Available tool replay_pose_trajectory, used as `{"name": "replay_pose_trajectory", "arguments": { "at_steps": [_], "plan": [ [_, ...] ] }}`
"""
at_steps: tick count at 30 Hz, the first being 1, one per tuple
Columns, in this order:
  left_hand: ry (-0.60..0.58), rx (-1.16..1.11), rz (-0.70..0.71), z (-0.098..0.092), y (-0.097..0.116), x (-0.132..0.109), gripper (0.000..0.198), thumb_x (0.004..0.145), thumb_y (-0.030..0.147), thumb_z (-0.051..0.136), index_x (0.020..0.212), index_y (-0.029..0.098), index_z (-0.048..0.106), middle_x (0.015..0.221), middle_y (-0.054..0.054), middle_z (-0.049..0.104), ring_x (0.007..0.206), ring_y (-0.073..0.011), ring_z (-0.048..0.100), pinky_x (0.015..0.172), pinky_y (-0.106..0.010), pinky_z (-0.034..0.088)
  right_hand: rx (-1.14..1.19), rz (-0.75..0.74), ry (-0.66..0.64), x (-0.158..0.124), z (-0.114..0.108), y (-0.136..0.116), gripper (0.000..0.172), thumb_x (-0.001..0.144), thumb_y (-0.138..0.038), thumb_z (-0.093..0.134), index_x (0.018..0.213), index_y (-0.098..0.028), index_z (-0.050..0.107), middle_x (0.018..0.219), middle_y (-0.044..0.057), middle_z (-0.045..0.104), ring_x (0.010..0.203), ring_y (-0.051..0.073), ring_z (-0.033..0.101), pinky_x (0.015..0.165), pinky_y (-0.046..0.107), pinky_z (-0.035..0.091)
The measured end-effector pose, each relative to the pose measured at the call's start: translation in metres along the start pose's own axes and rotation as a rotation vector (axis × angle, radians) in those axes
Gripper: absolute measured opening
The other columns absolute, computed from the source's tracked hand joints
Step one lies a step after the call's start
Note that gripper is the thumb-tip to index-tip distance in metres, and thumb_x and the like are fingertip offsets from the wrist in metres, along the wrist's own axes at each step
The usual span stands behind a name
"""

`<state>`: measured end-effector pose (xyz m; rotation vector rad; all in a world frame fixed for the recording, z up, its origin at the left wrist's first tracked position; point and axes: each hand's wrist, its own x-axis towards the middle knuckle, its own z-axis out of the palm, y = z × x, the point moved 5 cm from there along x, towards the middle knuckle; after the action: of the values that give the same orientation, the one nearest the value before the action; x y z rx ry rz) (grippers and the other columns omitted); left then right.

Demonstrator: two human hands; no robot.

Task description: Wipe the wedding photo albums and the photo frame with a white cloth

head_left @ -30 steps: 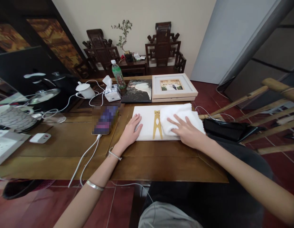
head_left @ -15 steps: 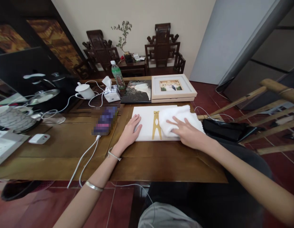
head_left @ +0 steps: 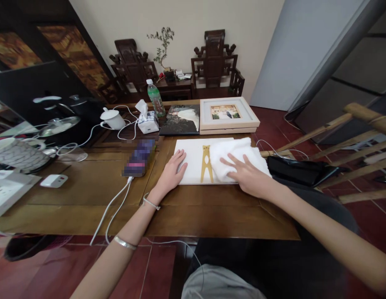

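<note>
A white board [head_left: 192, 161] lies flat on the wooden table. On its middle is a gold-coloured figure [head_left: 207, 164] with two long legs and an open diamond-shaped centre. My left hand [head_left: 173, 170] rests on the board's left edge, palm down and fingers stretched out. Spread fingers of my right hand [head_left: 247, 174] press on a white fluffy towel [head_left: 232, 148]. This cloth covers the right part of the board, so what is under it stays hidden.
Behind the board lie a picture frame on a box [head_left: 249, 119] and a dark picture panel [head_left: 177, 124]. A bottle [head_left: 155, 97], tissue box [head_left: 148, 122], lidded cup [head_left: 113, 119] and a phone on a white cable [head_left: 138, 158] stand or lie to the left.
The fingers of my right hand look a little flatter on the towel, which has shifted only slightly. My left hand keeps its place on the board.
</note>
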<state>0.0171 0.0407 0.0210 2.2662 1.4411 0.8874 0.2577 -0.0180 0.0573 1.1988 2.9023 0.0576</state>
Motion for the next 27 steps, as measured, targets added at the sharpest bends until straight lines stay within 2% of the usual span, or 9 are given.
{"name": "replay_pose_trajectory", "arguments": {
  "at_steps": [5,8,12,15,18,20,23,27],
  "plan": [
    [-0.002,0.0,-0.007,0.0,0.0,0.0,0.047,0.091,0.035,0.042,0.13,0.01,0.053,0.142,-0.015,0.045,0.137,-0.0257,0.033,0.114,-0.045,0.025,0.096,-0.032,-0.059,-0.042,-0.012,-0.046,0.052,0.064,0.008,0.038,0.1,-0.016,0.067,0.15,0.013,0.03,0.139,0.038,0.015,0.101,0.071,0.026],
    [-0.003,0.0,-0.002,0.0,0.0,0.0,0.048,0.091,0.035,0.042,0.129,0.008,0.053,0.142,-0.016,0.044,0.138,-0.0257,0.032,0.114,-0.044,0.025,0.161,-0.019,-0.098,-0.046,-0.017,-0.049,0.054,0.065,0.008,0.037,0.102,-0.018,0.066,0.15,0.011,0.032,0.139,0.036,0.018,0.101,0.069,0.029],
    [-0.003,0.009,0.001,0.001,0.0,0.0,0.049,0.091,0.034,0.042,0.13,0.006,0.052,0.142,-0.017,0.044,0.137,-0.0255,0.033,0.114,-0.044,0.025,0.228,0.044,-0.095,-0.021,-0.016,-0.021,0.06,0.065,0.008,0.034,0.113,-0.017,0.06,0.151,0.012,0.031,0.141,0.032,0.016,0.104,0.066,0.028],
    [-0.002,0.01,0.002,0.001,0.0,0.0,0.049,0.091,0.034,0.042,0.13,0.007,0.052,0.143,-0.016,0.044,0.137,-0.0252,0.033,0.114,-0.044,0.025,0.253,0.167,-0.068,0.015,-0.01,0.007,0.063,0.067,0.007,0.033,0.122,-0.014,0.053,0.151,0.016,0.029,0.141,0.036,0.012,0.102,0.069,0.025],
    [-0.005,0.009,0.004,0.002,-0.001,0.0,0.048,0.091,0.034,0.041,0.131,0.008,0.051,0.143,-0.016,0.043,0.138,-0.0249,0.032,0.114,-0.044,0.025,0.257,0.268,-0.044,0.053,-0.006,0.02,0.065,0.071,0.006,0.032,0.132,-0.013,0.045,0.148,0.02,0.032,0.14,0.039,0.013,0.098,0.073,0.025],
    [-0.01,0.01,0.003,0.002,-0.002,0.0,0.048,0.092,0.034,0.04,0.131,0.008,0.051,0.143,-0.016,0.043,0.138,-0.025,0.032,0.114,-0.044,0.025,0.235,0.262,-0.012,0.075,-0.007,0.016,0.064,0.074,0.005,0.031,0.134,-0.012,0.042,0.149,0.02,0.03,0.139,0.041,0.014,0.097,0.074,0.026],
    [-0.017,0.006,0.004,0.003,-0.004,0.0,0.047,0.094,0.033,0.036,0.132,0.009,0.049,0.144,-0.015,0.042,0.138,-0.0249,0.031,0.114,-0.046,0.024,0.132,0.171,0.001,0.093,-0.006,-0.003,0.06,0.075,0.005,0.033,0.132,-0.012,0.046,0.152,0.019,0.024,0.139,0.043,0.012,0.097,0.075,0.023],
    [-0.013,0.001,0.02,0.004,-0.006,0.0,0.047,0.094,0.032,0.034,0.134,0.011,0.047,0.145,-0.014,0.041,0.138,-0.0244,0.031,0.115,-0.046,0.024,-0.004,0.034,-0.041,0.082,0.0,-0.036,0.055,0.076,0.004,0.038,0.126,-0.014,0.054,0.153,0.018,0.023,0.139,0.043,0.008,0.098,0.076,0.018]
  ]
}}
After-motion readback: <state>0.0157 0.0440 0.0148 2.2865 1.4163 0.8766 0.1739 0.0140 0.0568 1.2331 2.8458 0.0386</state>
